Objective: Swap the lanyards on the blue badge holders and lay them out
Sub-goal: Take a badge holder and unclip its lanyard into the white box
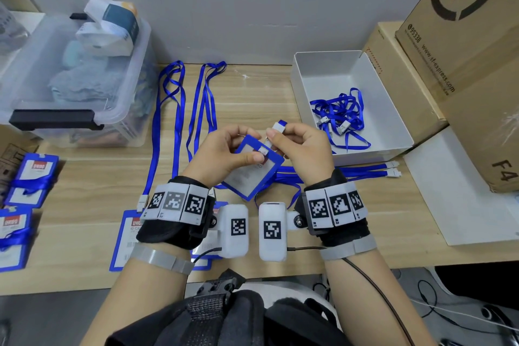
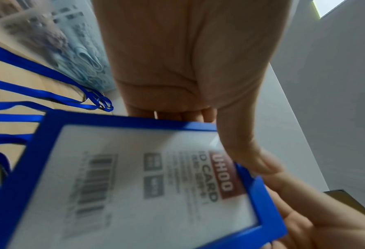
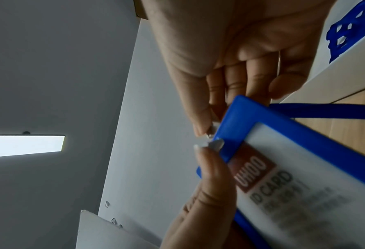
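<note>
1. Head view: near the front edge of the light wooden tabletop (image 1: 252, 98), left of centre, a blue-framed badge holder with a white card (image 1: 125, 239) lies flat with a long blue lanyard (image 1: 157, 132) clipped to it and running toward the far edge.
2. At the left edge, two more blue badge holders wrapped in blue ribbon (image 1: 32, 180) lie one behind the other.
3. Above the middle of the tabletop, the left hand (image 1: 222, 152) holds a blue rectangular badge holder with a printed "UHOO ID CARD" insert (image 1: 252, 174) tilted, thumb on its face and fingers curled behind its edge.
4. The right hand (image 1: 302, 146) pinches a small white lanyard clip (image 1: 279, 127) at the holder's top edge, thumb and fingers (image 3: 214, 94) closed on it; the right wrist view shows the clip (image 3: 212, 131) touching the frame (image 3: 237, 121).
5. Blue straps (image 1: 362, 170) trail from under the held holder toward the right edge.
6. Farther back on the right, a white open box (image 1: 345, 70) holds a tangle of blue lanyards (image 1: 341, 114).
7. At the far left stands a clear plastic storage bin (image 1: 73, 70); brown cardboard boxes (image 1: 463, 45) fill the far right corner.
</note>
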Demonstrator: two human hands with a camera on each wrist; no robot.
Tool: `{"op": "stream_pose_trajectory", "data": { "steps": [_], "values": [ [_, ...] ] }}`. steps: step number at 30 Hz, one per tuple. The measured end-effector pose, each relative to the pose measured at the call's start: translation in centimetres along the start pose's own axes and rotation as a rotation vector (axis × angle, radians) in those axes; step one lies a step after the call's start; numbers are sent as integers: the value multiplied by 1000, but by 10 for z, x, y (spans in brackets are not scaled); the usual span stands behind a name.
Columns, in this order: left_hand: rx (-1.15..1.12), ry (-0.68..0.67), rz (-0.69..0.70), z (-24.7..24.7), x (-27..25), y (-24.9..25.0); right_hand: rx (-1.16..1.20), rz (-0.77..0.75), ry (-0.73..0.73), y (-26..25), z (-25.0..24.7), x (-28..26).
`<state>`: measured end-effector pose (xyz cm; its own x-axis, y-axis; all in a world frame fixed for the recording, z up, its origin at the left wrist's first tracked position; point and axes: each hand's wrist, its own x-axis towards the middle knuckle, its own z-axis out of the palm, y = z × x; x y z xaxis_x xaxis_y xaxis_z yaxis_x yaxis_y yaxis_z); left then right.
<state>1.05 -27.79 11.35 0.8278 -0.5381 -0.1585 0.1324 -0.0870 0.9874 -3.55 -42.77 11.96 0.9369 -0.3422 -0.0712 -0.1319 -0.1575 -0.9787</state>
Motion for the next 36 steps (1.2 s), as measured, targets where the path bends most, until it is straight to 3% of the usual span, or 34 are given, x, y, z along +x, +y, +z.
{"op": "stream_pose_trajectory", "data": {
  "steps": [17,36],
  "values": [
    [45,68,147,0,-1,-3,28,50,22,-5,1,-6],
    [18,60,122,-1,1,-2,85,57,17,-10,0,-2]
  ]
}}
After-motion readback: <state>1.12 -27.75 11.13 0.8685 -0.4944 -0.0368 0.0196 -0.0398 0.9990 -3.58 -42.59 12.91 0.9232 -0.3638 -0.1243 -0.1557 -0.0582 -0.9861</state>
